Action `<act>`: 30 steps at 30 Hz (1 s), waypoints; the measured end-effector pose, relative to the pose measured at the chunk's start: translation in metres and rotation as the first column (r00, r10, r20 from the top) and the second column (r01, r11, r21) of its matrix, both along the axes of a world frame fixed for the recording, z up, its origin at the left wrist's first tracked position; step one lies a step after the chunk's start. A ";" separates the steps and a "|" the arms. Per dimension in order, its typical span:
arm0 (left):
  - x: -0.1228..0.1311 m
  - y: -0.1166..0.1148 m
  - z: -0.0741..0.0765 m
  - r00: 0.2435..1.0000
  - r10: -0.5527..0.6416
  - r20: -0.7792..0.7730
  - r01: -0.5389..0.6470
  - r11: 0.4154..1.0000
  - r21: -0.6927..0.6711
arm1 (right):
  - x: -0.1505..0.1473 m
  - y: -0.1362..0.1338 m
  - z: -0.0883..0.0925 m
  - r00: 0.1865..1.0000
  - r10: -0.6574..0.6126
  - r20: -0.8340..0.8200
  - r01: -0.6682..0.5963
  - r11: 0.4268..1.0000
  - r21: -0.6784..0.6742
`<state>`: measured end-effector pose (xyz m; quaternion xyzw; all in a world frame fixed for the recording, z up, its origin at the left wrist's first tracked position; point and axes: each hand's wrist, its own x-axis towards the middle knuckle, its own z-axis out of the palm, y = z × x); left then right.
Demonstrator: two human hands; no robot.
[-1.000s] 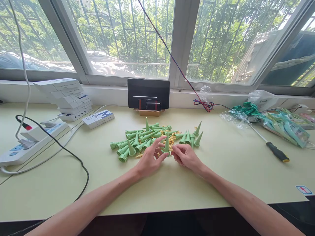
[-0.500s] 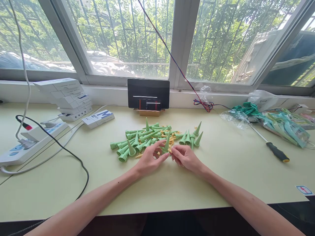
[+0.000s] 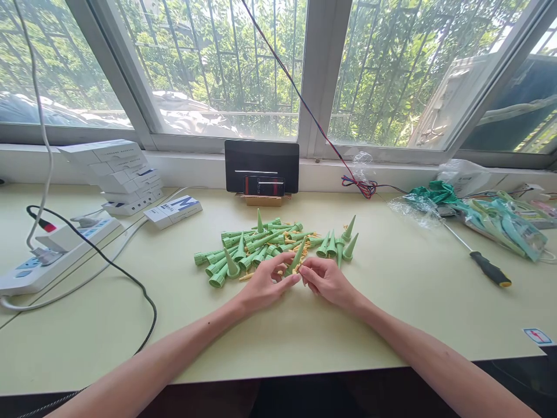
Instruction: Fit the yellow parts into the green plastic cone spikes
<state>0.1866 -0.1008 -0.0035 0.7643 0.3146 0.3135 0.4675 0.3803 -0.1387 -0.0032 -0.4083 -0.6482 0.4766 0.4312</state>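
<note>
My left hand point(image 3: 266, 284) has its thumb and fingers closed around the wide base of a green plastic plant-watering spike point(image 3: 296, 258), whose point tilts up and to the right. At that base, my right hand point(image 3: 327, 278) pinches a small yellow plastic piece point(image 3: 296, 269), partly hidden by the fingertips. Just beyond both hands lies a pile of green spikes and tubes point(image 3: 243, 247) with yellow pieces scattered through it. To the right of the pile stands a small group of green spikes point(image 3: 333, 244), points mostly upward.
A tablet point(image 3: 262, 159) with a phone point(image 3: 263, 186) before it leans by the window. White boxes point(image 3: 126, 174) and a power strip point(image 3: 65, 249) occupy the left. A screwdriver point(image 3: 491, 269) and plastic bags point(image 3: 500, 223) lie right. A black cable point(image 3: 117, 267) crosses the table.
The spike in my left hand has tipped from nearly upright to leaning right, its base turned toward my right hand. My right hand has shifted slightly left with the yellow piece.
</note>
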 end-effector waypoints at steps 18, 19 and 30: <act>0.002 -0.001 0.002 0.993 -0.039 0.108 0.064 0.969 -0.239 | 0.000 0.001 -0.005 0.990 -0.089 -0.106 0.097 0.993 0.067; 0.003 -0.001 0.002 0.993 -0.040 0.109 0.065 0.968 -0.241 | 0.000 0.001 -0.005 0.990 -0.089 -0.105 0.096 0.993 0.061; 0.004 -0.008 -0.002 0.997 -0.029 0.074 0.048 0.963 -0.264 | 0.000 0.004 -0.013 0.987 -0.072 -0.141 0.076 0.997 0.021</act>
